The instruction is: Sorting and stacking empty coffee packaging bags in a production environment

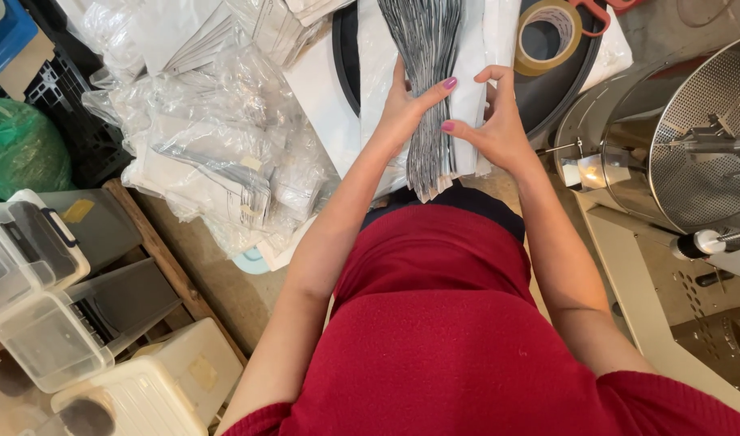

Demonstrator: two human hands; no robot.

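Cluttered storage surrounds a person in a red knitted top, seen from above, with a bare concrete floor showing at seven o'clock. At twelve o'clock, both hands work a thick stack of flat grey-and-white paper packets, which stands on edge over a round black tray. The left hand presses flat against the stack's left face, fingers together and thumb hooked over the packet edges. The right hand clasps the stack's right side, fingers curled around the white outer sheets and thumb pointing inward, nearly meeting the left thumb. A roll of brown packing tape lies on the tray at one o'clock, just beside the stack. A heap of clear plastic bags holding white folded packets spreads at ten o'clock, well apart from the hands. Translucent lidded plastic storage boxes sit at eight o'clock beside a wooden slat. A perforated stainless-steel drum stands at three o'clock.
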